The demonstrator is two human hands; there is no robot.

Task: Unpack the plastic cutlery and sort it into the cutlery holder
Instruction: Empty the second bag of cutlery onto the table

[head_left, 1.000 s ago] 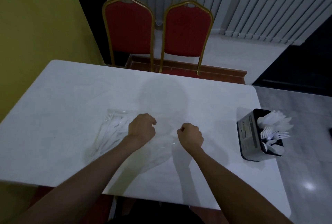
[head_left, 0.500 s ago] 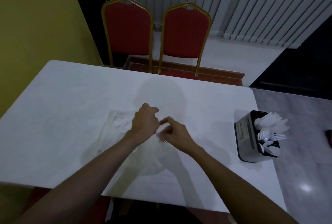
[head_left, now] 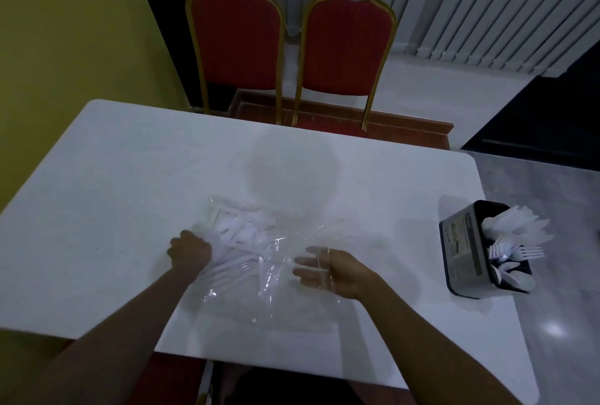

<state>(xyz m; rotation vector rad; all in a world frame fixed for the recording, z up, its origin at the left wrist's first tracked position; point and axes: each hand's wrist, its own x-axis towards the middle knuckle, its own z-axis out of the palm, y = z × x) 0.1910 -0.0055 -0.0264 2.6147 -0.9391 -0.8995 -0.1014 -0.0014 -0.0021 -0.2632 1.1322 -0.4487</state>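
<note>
White table (head_left: 130,193) in a dim dining room, two red chairs (head_left: 237,37) pushed in across from me, yellow wall (head_left: 65,31) on my left. A sec ago both fists sat closed on the sealed pack; half a sec ago my fingertips met at its top. Now the clear plastic bag (head_left: 276,278) lies pulled open and spread btwn my arms, so the unpacking looks nearly done, w/ sorting of this batch not yet begun. Left hand (head_left: 190,253) is clenched round the white plastic cutlery (head_left: 237,232), bunched at the bag's left end; can't tell whether film lies btwn palm and handles. Right hand (head_left: 341,273) is slack, fingers straight, seen through a flap of the film, gripping nothing. Black cutlery holder (head_left: 461,252) stands well apart to my right, just beside the table's right edge, w/ forks, spoons and knives already in it. Open tabletop runs from bag to holder, so the carry across looks unobstructed. Near edge sits close under my forearms and the bag's lower part reaches toward it; loose pieces could slide off that way, I reckon.
</note>
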